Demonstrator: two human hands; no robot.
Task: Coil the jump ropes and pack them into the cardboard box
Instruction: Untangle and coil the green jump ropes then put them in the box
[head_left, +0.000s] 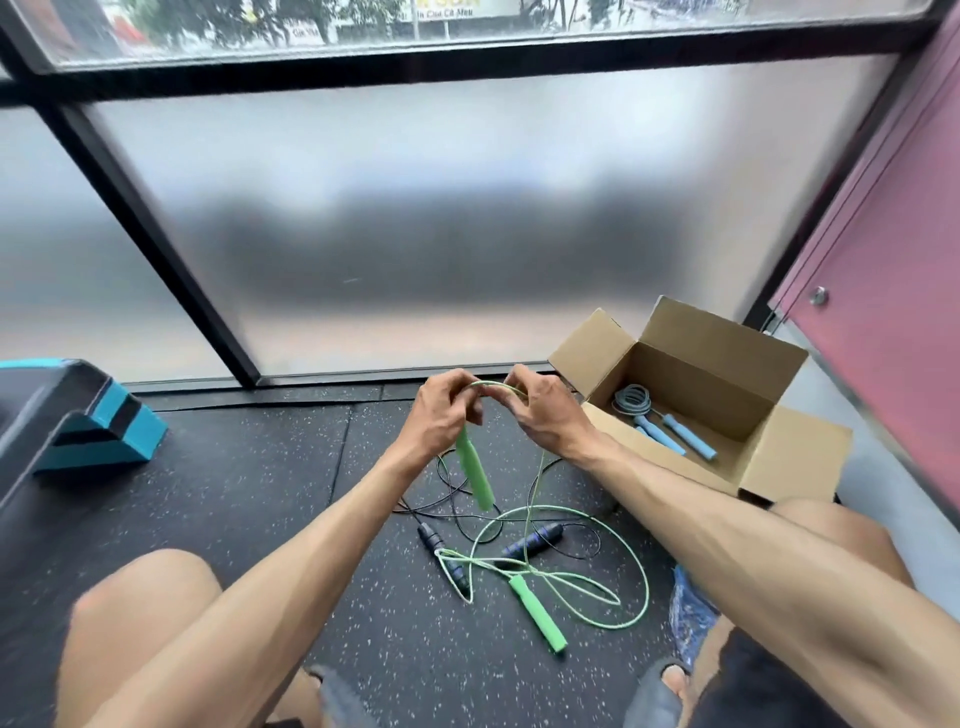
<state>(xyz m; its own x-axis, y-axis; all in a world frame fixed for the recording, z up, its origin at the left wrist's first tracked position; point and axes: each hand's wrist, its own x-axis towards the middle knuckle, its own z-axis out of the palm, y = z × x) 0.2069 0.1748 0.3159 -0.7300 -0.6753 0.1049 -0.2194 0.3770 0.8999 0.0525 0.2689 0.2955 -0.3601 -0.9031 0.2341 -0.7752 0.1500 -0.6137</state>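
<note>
Above floor (249, 499), left hand (444, 415), right hand (548, 418) pinching green jump rope (475, 475)

Floor (270, 493): black rubber tiles, pale speckle, seam lines visible. Frosted glass wall (415, 208) ahead, full width; diffuse daylight through it, dark blurred band across middle. Black metal frame (156, 234) splits panes, one bar slanting down to floor. Clear glass strip (363, 21) at top: trees, signage outside. Pink panel (883, 260) at right, round metal fitting (818, 296) on it. Teal-and-black padded equipment (104, 431) at left, on floor. Pale floor strip (878, 467) below pink panel.
</note>
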